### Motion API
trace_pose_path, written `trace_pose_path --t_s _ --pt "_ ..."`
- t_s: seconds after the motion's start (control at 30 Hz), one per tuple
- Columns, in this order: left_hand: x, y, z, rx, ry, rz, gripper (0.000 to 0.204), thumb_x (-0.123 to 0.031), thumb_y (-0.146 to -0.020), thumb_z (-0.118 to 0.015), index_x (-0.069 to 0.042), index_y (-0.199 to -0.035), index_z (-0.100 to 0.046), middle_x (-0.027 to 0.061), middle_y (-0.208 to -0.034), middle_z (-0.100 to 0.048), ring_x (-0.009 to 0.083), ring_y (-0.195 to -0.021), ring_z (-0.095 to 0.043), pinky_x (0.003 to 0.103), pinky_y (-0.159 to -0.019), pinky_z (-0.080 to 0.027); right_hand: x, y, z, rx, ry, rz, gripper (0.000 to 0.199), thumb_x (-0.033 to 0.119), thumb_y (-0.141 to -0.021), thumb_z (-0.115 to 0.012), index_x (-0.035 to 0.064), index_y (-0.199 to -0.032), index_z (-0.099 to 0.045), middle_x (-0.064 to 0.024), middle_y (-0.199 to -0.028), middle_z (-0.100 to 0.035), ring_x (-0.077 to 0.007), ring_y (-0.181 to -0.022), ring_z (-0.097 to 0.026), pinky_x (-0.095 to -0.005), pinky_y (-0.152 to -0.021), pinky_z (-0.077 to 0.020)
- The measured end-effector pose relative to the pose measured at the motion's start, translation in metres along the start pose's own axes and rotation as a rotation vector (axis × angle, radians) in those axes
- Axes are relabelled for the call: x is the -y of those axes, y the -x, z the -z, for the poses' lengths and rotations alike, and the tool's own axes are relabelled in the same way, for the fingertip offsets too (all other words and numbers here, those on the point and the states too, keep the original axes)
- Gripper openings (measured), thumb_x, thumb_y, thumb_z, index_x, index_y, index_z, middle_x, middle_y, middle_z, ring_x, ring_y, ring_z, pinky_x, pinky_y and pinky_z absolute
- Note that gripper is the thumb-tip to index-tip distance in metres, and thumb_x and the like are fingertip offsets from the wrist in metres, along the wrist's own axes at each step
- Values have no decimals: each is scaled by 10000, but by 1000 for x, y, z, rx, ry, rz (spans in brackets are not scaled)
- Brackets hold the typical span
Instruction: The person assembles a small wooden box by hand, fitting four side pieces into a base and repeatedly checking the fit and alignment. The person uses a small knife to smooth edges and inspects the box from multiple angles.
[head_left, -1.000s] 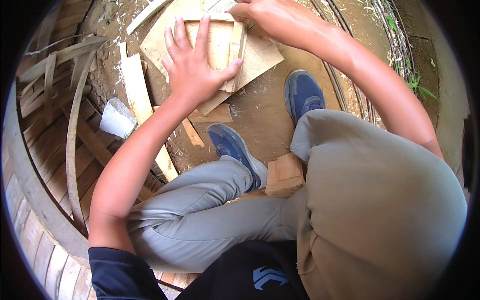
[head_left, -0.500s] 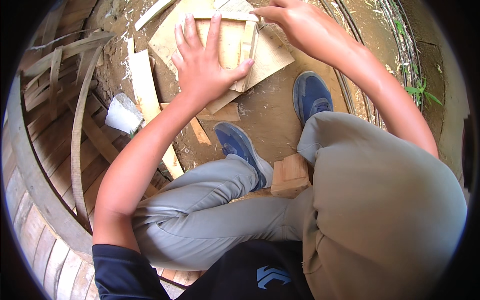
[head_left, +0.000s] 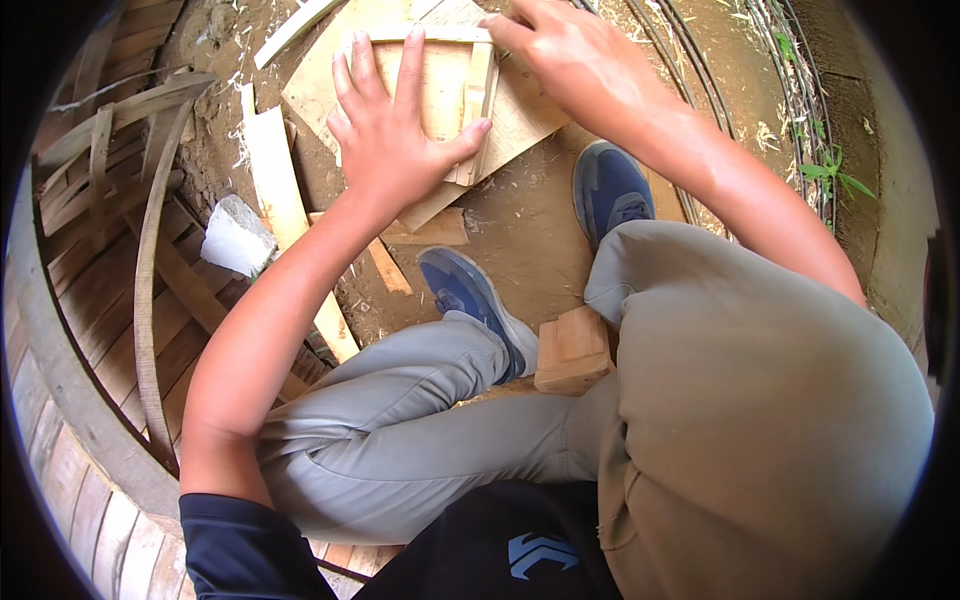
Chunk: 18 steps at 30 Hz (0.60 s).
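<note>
A shallow, light wooden frame (head_left: 477,95) with strips along its edges lies at the top of the head view. Beneath it is a flat wooden board (head_left: 530,105), turned at an angle. My left hand (head_left: 395,145) presses flat on the frame, fingers spread toward its far strip and thumb over its right strip. At the frame's far right corner is my right hand (head_left: 560,50), its fingers closed in a pinch. Whatever they hold, if anything, is too small or hidden to make out.
Long wooden strips (head_left: 275,170) and a whitish block (head_left: 238,237) lie on the dirt at left, beside a slatted wooden structure (head_left: 150,270). A wooden block (head_left: 572,350) sits between my legs. Thin dark rods (head_left: 690,60) run along the right.
The whole view has shifted slightly, so everything appears a little further left. My right hand remains at the frame's corner, its wrist and fingers turned somewhat; my left hand stays on the frame.
</note>
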<state>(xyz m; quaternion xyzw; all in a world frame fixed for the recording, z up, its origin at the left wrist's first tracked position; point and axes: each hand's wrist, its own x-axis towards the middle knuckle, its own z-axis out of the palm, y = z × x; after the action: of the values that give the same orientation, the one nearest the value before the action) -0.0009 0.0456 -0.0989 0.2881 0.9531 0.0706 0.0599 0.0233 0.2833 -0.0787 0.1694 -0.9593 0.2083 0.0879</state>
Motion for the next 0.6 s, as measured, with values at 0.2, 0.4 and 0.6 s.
trace_pose_path --t_s 0.2,0.4,0.6 --pt "1 -1 0 12 -43 -2 1155 -783 -733 -698 -287 -1658 -216 315 -1674 -93 547 -1531 -60 766 -1071 -248 1 5 13 31 -56 -7 186 77 -883 -586 -21 -1036 -623 -172 -963 -596 -330 -898 -651 -421 -761 -548" --pt "-3 -1 3 36 -5 22 1120 -756 -769 -692 -294 -1662 -199 310 -1681 -76 564 -1528 -54 775 -1102 -214 3 -1 -3 -103 -14 80 189 90 -883 -587 -17 -1035 -618 -152 -931 -584 -308 -873 -642 -400 -751 -545" --pt "-4 -3 6 47 -12 10 1119 -772 -771 -679 -286 -1660 -205 318 -1677 -77 568 -1526 -57 777 -1099 -218 1 16 2 -84 124 97 370 56 -842 -660 62 -1212 -651 -100 -1024 -634 -261 -929 -666 -366 -793 -553"
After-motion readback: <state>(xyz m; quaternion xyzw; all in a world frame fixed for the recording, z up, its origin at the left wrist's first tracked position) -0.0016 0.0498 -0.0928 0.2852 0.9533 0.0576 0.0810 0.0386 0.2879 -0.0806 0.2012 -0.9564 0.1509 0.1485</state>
